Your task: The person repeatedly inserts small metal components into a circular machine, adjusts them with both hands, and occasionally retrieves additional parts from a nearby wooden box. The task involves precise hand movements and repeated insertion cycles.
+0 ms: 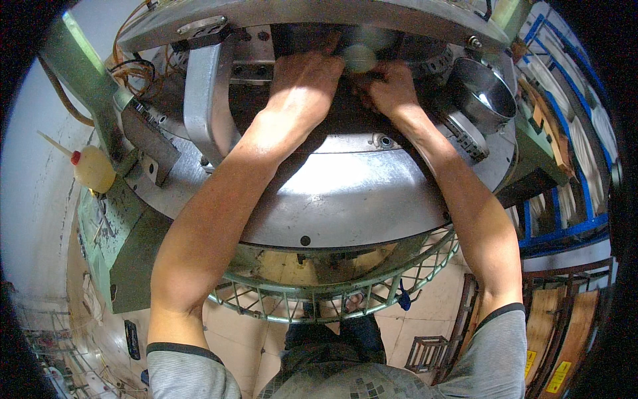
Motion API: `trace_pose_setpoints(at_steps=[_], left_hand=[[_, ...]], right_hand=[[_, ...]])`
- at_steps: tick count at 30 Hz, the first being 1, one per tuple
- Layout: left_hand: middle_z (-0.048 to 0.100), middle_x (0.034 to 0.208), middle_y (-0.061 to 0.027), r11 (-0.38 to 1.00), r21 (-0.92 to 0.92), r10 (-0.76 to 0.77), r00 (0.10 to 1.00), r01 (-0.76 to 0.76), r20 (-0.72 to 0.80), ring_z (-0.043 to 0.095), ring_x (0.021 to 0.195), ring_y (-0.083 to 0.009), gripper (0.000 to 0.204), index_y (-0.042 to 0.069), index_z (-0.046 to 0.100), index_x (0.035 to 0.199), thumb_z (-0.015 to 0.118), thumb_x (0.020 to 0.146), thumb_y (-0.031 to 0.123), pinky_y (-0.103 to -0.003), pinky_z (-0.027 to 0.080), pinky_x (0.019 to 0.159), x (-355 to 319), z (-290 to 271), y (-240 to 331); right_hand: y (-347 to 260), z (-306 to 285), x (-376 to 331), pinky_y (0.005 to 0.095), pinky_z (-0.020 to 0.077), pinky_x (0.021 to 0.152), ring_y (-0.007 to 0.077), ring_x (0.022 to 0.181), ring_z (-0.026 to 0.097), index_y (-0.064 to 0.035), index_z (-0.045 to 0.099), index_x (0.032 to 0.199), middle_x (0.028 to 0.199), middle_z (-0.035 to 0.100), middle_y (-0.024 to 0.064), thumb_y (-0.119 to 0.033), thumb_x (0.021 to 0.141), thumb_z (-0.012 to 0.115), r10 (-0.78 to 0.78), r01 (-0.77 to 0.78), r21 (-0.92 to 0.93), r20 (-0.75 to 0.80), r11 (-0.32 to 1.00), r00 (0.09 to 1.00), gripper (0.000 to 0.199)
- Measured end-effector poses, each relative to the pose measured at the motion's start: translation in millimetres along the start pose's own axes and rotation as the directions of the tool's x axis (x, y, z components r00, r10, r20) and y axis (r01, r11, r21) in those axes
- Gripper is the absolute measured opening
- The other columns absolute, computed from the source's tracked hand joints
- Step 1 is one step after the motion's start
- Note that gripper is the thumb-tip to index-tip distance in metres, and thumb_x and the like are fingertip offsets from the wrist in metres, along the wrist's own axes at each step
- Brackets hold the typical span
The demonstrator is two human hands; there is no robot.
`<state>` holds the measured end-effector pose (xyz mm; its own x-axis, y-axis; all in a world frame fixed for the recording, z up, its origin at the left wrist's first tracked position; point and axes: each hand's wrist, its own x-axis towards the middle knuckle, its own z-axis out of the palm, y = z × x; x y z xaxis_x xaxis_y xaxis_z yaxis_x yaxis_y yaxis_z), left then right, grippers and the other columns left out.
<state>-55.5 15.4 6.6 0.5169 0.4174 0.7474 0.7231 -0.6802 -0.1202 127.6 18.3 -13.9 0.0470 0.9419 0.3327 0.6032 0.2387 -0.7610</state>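
Both arms reach forward under the upper ring of a large round metal machine (319, 189). My left hand (306, 83) is back up, its knuckles bent and its fingertips lost in the dark opening. Right of it, my right hand (391, 90) has its fingers curled together in a pinch. Whatever either hand holds is hidden or too small to make out. A pale, greenish round thing (359, 58) shows between and just beyond the hands; its kind is unclear.
A curved metal bracket (203, 100) rises left of my left arm. On the right sits a dark metal cylinder (484, 93). A squeeze bottle with yellowish liquid (94, 169) stands at far left. A green barred guard (319, 306) curves below the machine; blue racks (555, 199) stand right.
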Motion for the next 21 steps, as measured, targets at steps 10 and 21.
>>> trace_pose_setpoints(at_steps=[10, 21], left_hand=[[0.067, 0.110, -0.0157, 1.000, 0.024, 0.000, 1.000, 0.000, 0.003, 0.069, 0.090, -0.0353, 0.016, 0.005, 0.071, 0.086, 0.055, 0.082, 0.008, -0.047, 0.057, 0.075, 0.8, -2.1, 1.5], [0.067, 0.112, -0.0153, 0.989, 0.132, -0.085, 0.983, 0.063, 0.166, 0.069, 0.096, -0.0341, 0.018, 0.006, 0.071, 0.093, 0.055, 0.084, 0.006, -0.046, 0.058, 0.078, 7.9, -2.0, 3.9]], right_hand=[[1.8, 1.1, 3.0, 0.0427, 0.0550, 0.078, 0.0355, 0.081, 0.069, -0.0064, 0.075, 0.089, 0.084, 0.071, 0.0195, -0.011, 0.073, 0.057, -0.071, 0.066, -0.152, -0.025, 0.986, 0.997, 0.025], [-2.5, -0.3, 1.1, 0.0428, 0.0545, 0.081, 0.0353, 0.083, 0.069, -0.0074, 0.075, 0.091, 0.085, 0.071, 0.0194, -0.013, 0.072, 0.058, -0.057, 0.052, -0.141, -0.034, 0.989, 0.998, 0.026]])
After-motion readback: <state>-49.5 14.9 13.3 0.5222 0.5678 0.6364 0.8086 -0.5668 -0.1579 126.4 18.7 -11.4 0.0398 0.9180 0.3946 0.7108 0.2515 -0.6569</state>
